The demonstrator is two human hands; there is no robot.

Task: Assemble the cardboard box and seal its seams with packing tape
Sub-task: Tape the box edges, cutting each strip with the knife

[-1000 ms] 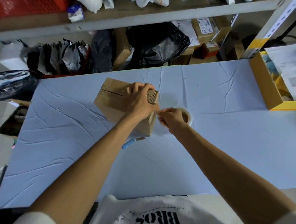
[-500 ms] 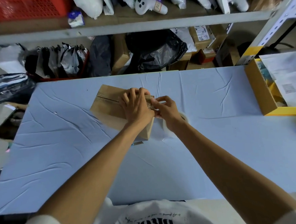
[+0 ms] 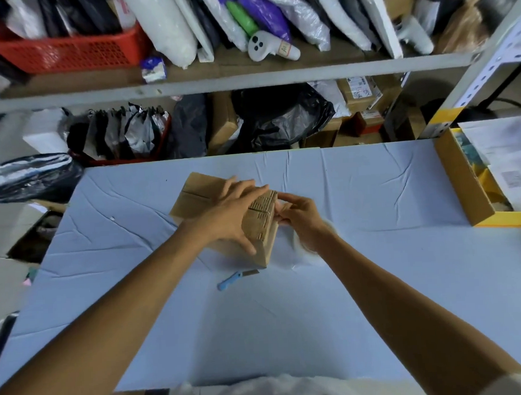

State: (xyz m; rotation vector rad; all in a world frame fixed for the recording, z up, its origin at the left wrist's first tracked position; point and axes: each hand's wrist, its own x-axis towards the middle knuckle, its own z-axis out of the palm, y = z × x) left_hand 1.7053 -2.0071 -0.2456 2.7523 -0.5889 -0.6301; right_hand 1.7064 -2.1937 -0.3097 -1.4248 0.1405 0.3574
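Head view: box sits mid-table, skewed, ridged end facing right. L hand lies flat on top, fingers straight and close together, thumb down the near side. R hand is at the right end, fingers curled, tips pinching that end's edge. Blue cutter lies just near of box. Yellow bin at far right.

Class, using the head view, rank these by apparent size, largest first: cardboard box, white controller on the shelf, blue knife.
1. cardboard box
2. white controller
3. blue knife, similar in length but thinner; the controller sits farther away.
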